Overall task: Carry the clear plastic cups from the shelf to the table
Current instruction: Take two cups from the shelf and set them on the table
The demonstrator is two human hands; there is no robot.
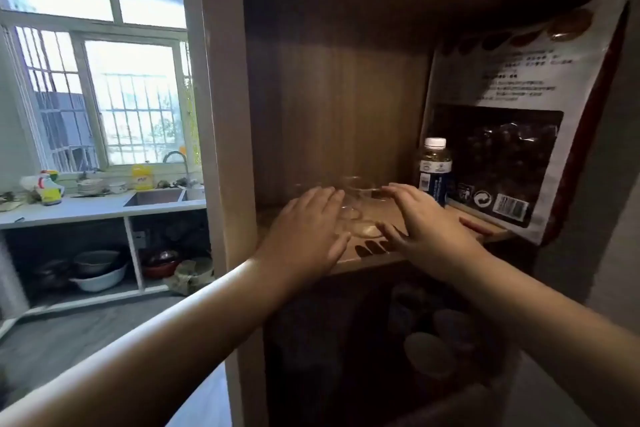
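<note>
Clear plastic cups [360, 208] stand on the wooden shelf [367, 258] in front of me, faint and blurred against the brown back panel. My left hand [308, 225] reaches in on their left side, fingers stretched out and slightly apart. On their right side is my right hand [419, 222], fingers spread too. Both hands flank the cups, close to them; I cannot tell whether they touch. Neither hand grips anything.
A small bottle with a white cap [434, 170] stands right of the cups, next to a large printed bag [519, 135]. The shelf's left side panel [225, 114] is close. Far left is a kitchen counter with a sink [156, 198]. Jars sit in the dark lower compartment [429, 354].
</note>
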